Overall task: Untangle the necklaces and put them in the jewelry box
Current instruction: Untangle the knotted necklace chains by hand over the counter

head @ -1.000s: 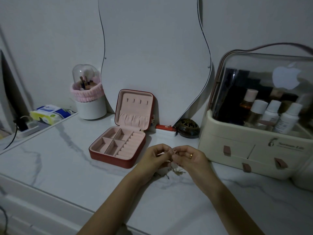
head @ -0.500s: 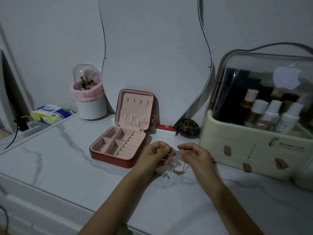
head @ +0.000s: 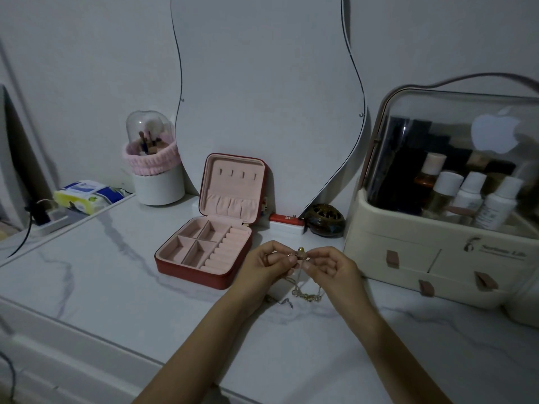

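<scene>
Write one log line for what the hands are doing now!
stage: untangling | left hand: pinches necklaces | right hand: pinches necklaces | jewelry box: open, nothing visible inside

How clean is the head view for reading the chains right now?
Head view: dim, bluish and grainy; the necklaces are thin, low-contrast threads below the left hand and right hand; wide-angle bending curves the organizer; a reflection glares on its clear lid.

Left hand (head: 264, 265), right hand (head: 331, 268): both bare, no gloves. Both forearms bare to bottom frame edge; no sleeve, watch or bracelet in view. Fingernails short, no polish apparent. Dim light blurs fingers; ring on either hand cannot be told. No marks or bandages visible.
</scene>
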